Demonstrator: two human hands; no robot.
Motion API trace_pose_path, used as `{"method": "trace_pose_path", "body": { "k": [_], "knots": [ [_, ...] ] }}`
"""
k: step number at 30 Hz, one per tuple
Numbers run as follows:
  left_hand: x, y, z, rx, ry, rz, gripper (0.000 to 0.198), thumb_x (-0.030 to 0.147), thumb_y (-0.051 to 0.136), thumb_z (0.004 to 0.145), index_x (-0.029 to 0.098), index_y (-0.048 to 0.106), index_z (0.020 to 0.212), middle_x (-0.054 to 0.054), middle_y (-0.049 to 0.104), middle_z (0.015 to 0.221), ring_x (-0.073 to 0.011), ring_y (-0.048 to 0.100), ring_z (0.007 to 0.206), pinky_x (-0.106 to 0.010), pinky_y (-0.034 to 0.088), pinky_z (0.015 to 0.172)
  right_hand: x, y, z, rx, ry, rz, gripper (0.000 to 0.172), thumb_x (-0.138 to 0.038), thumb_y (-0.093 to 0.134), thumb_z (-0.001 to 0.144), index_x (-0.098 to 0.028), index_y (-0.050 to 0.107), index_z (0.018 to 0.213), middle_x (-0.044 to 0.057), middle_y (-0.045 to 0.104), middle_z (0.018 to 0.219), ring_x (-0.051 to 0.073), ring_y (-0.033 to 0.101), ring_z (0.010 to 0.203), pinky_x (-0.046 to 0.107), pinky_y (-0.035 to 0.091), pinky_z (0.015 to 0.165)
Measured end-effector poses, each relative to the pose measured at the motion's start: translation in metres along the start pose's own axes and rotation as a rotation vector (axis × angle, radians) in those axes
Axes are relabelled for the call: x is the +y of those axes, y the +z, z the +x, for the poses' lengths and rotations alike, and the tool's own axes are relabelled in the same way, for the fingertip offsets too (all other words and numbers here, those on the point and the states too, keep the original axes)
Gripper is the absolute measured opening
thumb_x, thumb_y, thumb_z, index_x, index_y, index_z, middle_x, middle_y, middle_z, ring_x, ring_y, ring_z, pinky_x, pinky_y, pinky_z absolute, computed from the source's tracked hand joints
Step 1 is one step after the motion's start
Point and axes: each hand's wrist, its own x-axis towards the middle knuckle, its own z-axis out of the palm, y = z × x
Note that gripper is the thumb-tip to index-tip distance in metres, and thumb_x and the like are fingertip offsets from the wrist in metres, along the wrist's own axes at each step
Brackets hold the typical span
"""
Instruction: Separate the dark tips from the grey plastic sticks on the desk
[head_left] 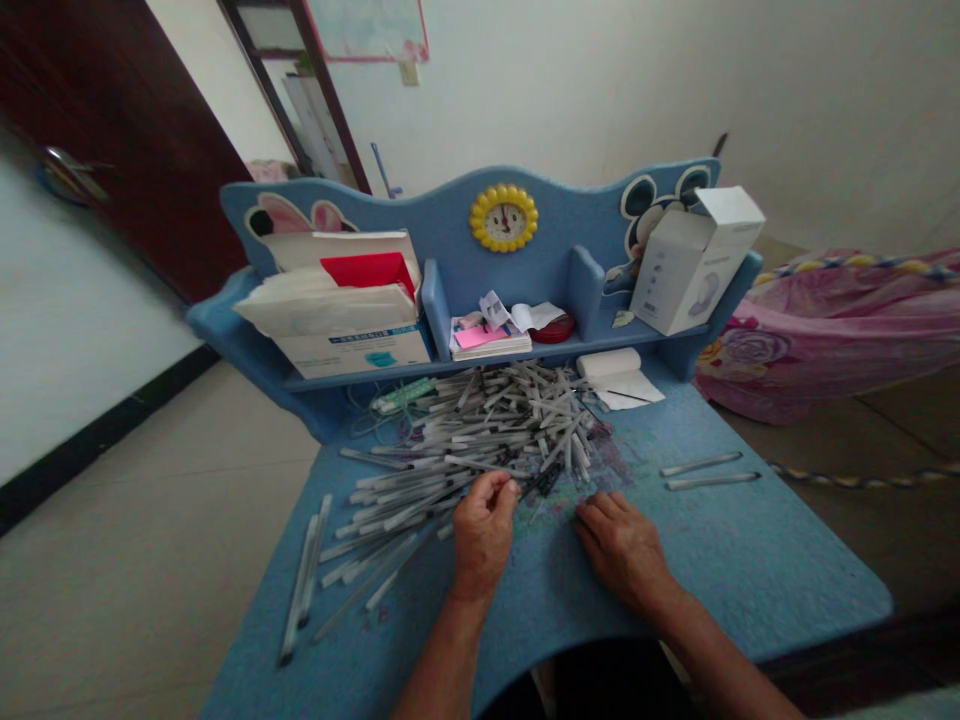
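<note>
A large heap of pens (517,400) with clear, greyish barrels and dark ends covers the back and middle of the blue desk (720,560). My left hand (484,535) is at the front edge of the heap, thumb and forefinger pinched together. A pen barrel lies just beyond those fingertips, and what is between them is too small to make out. Small black pen parts (546,482) lie just right of that hand. My right hand (622,548) rests palm down on the desk, its fingers loosely bent and holding nothing visible.
Two pens (306,570) lie at the desk's left edge, two more (709,472) on the right. Behind the heap are a paper roll (611,363) and a shelf with a paper-filled box (360,345), a notepad stack (487,345) and a white carton (690,265).
</note>
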Motion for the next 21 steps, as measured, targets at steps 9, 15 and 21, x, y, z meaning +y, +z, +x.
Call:
{"method": "trace_pose_path", "body": {
  "k": [9, 15, 21],
  "knots": [
    [0.028, -0.005, 0.007, 0.003, 0.031, 0.064, 0.019, 0.032, 0.058, 0.072, 0.018, 0.063, 0.084, -0.003, 0.069, 0.074, -0.0186, 0.065, 0.069, -0.027, 0.05, 0.063, 0.002, 0.011, -0.013, 0.13, -0.004, 0.074, 0.018, -0.016, 0.044, 0.086, -0.018, 0.062, 0.083, 0.006, 0.057, 0.086, 0.019, 0.048, 0.084, 0.03, 0.038, 0.075],
    [0.031, 0.002, 0.025, -0.061, 0.034, 0.082, 0.017, 0.03, 0.059, 0.068, 0.018, 0.063, 0.078, -0.002, 0.067, 0.067, -0.0172, 0.063, 0.063, -0.026, 0.048, 0.06, 0.004, 0.012, -0.014, 0.131, -0.001, 0.068, 0.017, -0.016, 0.045, 0.086, -0.019, 0.062, 0.083, 0.006, 0.058, 0.086, 0.019, 0.05, 0.085, 0.03, 0.039, 0.075],
    [0.026, -0.009, 0.047, 0.022, -0.003, 0.043, 0.022, 0.032, 0.06, 0.064, 0.017, 0.064, 0.079, -0.001, 0.067, 0.064, -0.0168, 0.063, 0.06, -0.025, 0.047, 0.055, 0.005, 0.013, -0.015, 0.168, -0.015, 0.082, 0.019, -0.017, 0.044, 0.087, -0.019, 0.062, 0.083, 0.006, 0.059, 0.086, 0.018, 0.05, 0.082, 0.03, 0.039, 0.074]
  ]
}}
